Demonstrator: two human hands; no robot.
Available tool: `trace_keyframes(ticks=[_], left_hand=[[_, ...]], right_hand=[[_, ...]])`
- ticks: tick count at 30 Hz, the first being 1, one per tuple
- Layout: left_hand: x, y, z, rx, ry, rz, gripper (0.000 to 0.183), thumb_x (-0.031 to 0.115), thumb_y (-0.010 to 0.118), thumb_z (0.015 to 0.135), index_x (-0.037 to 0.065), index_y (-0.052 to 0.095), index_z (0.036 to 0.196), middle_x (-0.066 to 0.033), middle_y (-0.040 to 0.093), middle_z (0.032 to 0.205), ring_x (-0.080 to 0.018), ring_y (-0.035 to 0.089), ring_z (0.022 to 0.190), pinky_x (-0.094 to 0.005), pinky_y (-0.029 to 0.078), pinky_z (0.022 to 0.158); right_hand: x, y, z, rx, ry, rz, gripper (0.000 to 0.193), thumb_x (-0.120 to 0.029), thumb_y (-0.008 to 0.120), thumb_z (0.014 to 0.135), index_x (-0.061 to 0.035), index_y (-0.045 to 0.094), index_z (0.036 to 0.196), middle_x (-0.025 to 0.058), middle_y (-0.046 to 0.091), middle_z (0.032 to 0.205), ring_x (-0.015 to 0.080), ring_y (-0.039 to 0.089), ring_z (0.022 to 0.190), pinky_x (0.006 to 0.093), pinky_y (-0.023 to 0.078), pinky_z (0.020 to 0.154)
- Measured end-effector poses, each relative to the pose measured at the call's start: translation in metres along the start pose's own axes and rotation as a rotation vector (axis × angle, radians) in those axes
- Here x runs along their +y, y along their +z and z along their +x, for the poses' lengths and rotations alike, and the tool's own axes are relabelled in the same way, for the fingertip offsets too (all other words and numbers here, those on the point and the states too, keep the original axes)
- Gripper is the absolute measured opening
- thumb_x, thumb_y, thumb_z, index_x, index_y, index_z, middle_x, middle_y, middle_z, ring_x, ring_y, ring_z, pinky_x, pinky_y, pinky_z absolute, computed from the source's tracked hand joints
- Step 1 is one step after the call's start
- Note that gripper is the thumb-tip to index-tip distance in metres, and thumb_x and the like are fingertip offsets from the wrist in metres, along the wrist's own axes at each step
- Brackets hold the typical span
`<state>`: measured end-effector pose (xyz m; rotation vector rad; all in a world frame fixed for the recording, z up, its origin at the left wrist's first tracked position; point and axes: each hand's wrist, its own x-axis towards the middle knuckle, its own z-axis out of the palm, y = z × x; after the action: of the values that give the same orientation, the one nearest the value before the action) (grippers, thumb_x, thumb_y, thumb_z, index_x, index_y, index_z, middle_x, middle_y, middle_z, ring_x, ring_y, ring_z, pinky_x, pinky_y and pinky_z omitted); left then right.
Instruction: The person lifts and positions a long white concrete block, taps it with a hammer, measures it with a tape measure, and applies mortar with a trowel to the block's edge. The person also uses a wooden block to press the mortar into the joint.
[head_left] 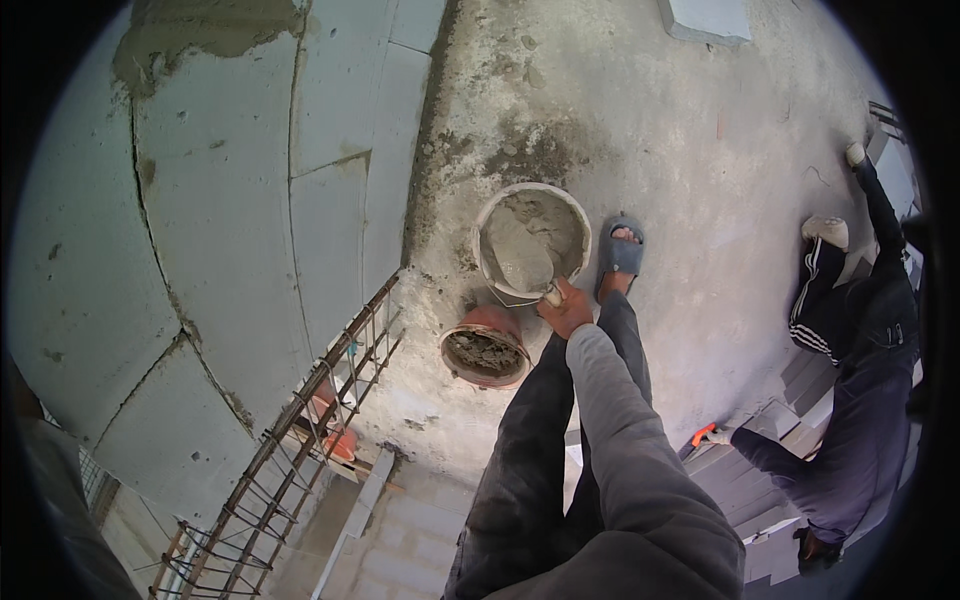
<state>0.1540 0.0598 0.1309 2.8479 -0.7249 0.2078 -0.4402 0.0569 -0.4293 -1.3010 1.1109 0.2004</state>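
Bucket (535,187): one, round, whitish, its pale rim smeared with grey; stands upright on the concrete floor (700,150), mouth open to view. Thin wire bail (512,304) hangs down, curving out past the near left side of the rim.

Mortar (553,216): grey, wet-looking, inside the bucket; surface uneven, heaped and lumpy, smeared up the inner wall.

Trowel (525,262): one, held by its handle at the near rim; blade pointing away into the bucket, over the mortar (both the same grey). Blade appears broad and coated, though its outline is hard to separate from the mix.
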Motion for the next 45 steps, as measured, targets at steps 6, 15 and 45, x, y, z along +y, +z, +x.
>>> trace_keyframes(ticks=[6, 15, 45], left_hand=[[0.020, -0.021, 0.000, 0.009, 0.015, 0.018, 0.058, 0.051, 0.040, 0.099, 0.001, 0.061, 0.120, -0.0104, 0.064, 0.103, -0.0205, 0.062, 0.090, -0.0355, 0.049, 0.084], [0.071, -0.016, -0.021, -0.016, -0.229, -0.235, 0.050, 0.042, 0.042, 0.096, -0.004, 0.060, 0.096, -0.0155, 0.062, 0.090, -0.0244, 0.056, 0.084, -0.0346, 0.044, 0.084], [0.066, -0.015, -0.019, -0.030, -0.116, -0.210, 0.052, 0.040, 0.038, 0.096, -0.002, 0.061, 0.115, -0.0269, 0.065, 0.105, -0.0421, 0.061, 0.101, -0.0417, 0.043, 0.092]], right_hand=[[-0.187, -0.028, -0.028, -0.042, -0.371, 0.173, 0.039, -0.017, 0.071, 0.077, 0.0007, 0.062, 0.110, 0.0187, 0.071, 0.093, 0.0313, 0.071, 0.084, 0.0388, 0.055, 0.075], [-0.436, 0.073, -0.060, 0.223, -0.774, 0.052, 0.043, -0.018, 0.062, 0.087, 0.0020, 0.048, 0.122, 0.0233, 0.056, 0.107, 0.0432, 0.064, 0.080, 0.0489, 0.053, 0.069], [-0.464, 0.142, -0.156, -0.188, -0.452, 0.150, 0.039, -0.004, 0.061, 0.080, -0.0008, 0.044, 0.115, 0.0230, 0.059, 0.081, 0.0429, 0.062, 0.073, 0.0443, 0.050, 0.064]])
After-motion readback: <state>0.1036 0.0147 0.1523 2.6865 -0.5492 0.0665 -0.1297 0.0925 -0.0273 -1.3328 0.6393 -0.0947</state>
